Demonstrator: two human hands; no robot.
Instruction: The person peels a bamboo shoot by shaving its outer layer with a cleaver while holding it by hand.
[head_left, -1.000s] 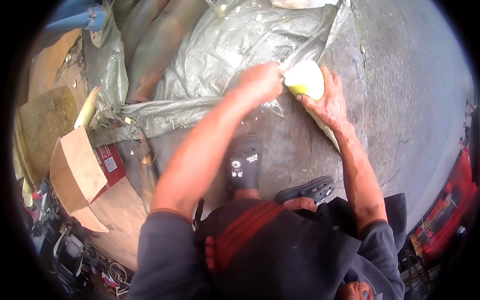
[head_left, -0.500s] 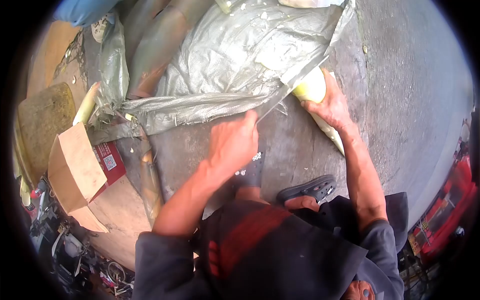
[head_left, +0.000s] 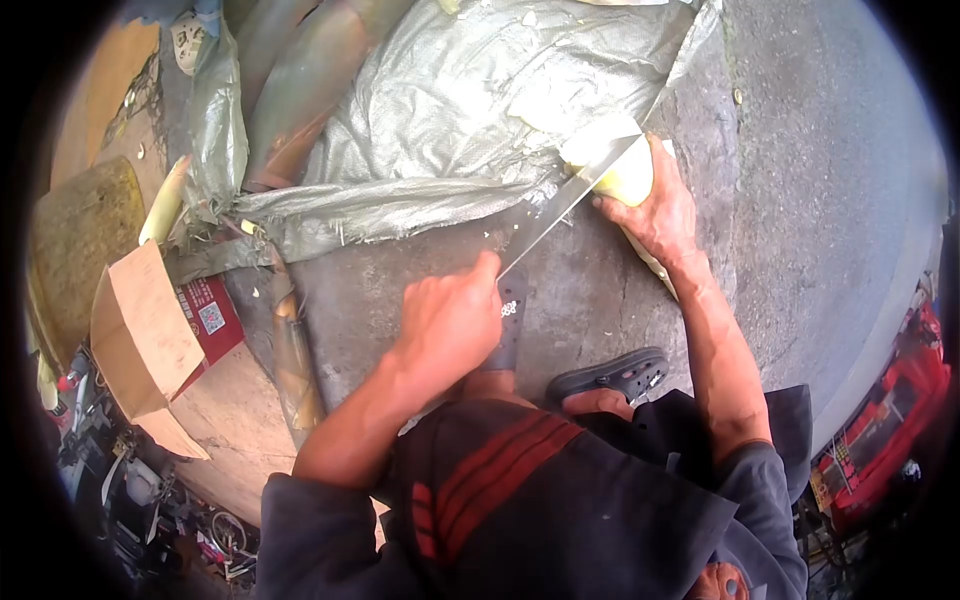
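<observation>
My left hand [head_left: 452, 312] is closed around the handle of a long-bladed knife [head_left: 560, 210], the handle hidden in the fist. The blade slants up to the right, and its far end lies against a pale yellow-white peeled bamboo shoot [head_left: 630, 178]. My right hand [head_left: 668, 205] grips that shoot from the right, with the thumb on the near side. Below the hand, the shoot's narrow pale end points toward my feet. Just beyond the blade, a whitish part [head_left: 590, 145] shows over the sack; I cannot tell whether it is cut loose.
A grey woven sack [head_left: 440, 120] with pale scraps covers the ground ahead. Large unpeeled bamboo shoots [head_left: 310, 85] lie to its left. An opened cardboard box [head_left: 150, 335] and a peeled shoot [head_left: 165, 203] are at the left. My shoe [head_left: 625, 375] stands near the right arm.
My left hand has drawn down and left, and the blade now crosses the bamboo shoot. My right hand keeps its hold. The blue item at the top left has mostly left the view.
</observation>
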